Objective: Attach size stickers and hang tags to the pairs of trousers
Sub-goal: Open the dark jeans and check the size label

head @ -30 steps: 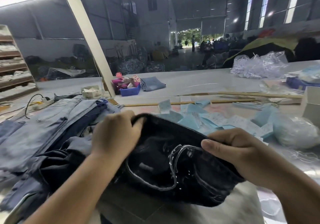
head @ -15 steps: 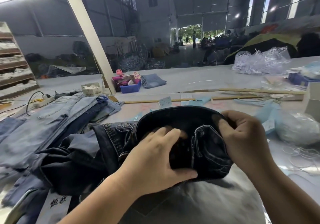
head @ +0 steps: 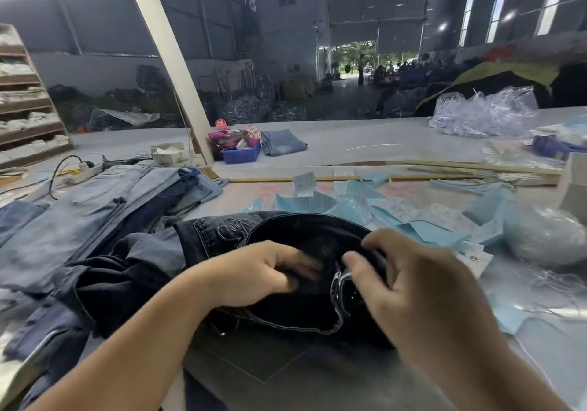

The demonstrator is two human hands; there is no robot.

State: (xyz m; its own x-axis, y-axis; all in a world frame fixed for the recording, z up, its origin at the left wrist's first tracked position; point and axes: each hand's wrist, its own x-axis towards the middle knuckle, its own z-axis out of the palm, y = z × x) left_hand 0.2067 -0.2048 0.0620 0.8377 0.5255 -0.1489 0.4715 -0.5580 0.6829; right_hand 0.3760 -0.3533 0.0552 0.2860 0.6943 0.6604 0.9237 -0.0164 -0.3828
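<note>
Grey desk [head: 365, 143] runs wide left to right, far edge toward an open warehouse hall. Big stack of light and mid blue jeans [head: 95, 207] on the left, spilling near. Dark trousers [head: 305, 302] lie near centre on the desk, waist end bunched up, pale stitching showing on the pocket. Judgement: heavy soft denim, floppy, not slippery, not fragile; it will sag if lifted by 1 corner, so best taken at the stiff waistband or a belt loop where a tag can thread. Left hand [head: 254, 274] presses into the fabric at the waist, fingers curled into the cloth, blurred, looks like grasping the trousers. Right hand [head: 409, 286] has thumb and fingers bent round the waistband rim on the right; grip there reads as pinching the denim, some blur. No tag or sticker visible in either hand.

Scattered pale blue hang tags [head: 397, 216] just beyond the trousers, centre to right, within reach. Clear plastic bundle [head: 540, 236] right of them. Heap of clear plastic ties [head: 482, 112] far right. Blue tray [head: 241, 153] with pink things far centre, folded jeans [head: 282, 142] beside it. Small white box [head: 168, 153] far left, power strip [head: 79, 172] nearer left. Jeans stack crowds the left side, loose tags may slide under the cloth
</note>
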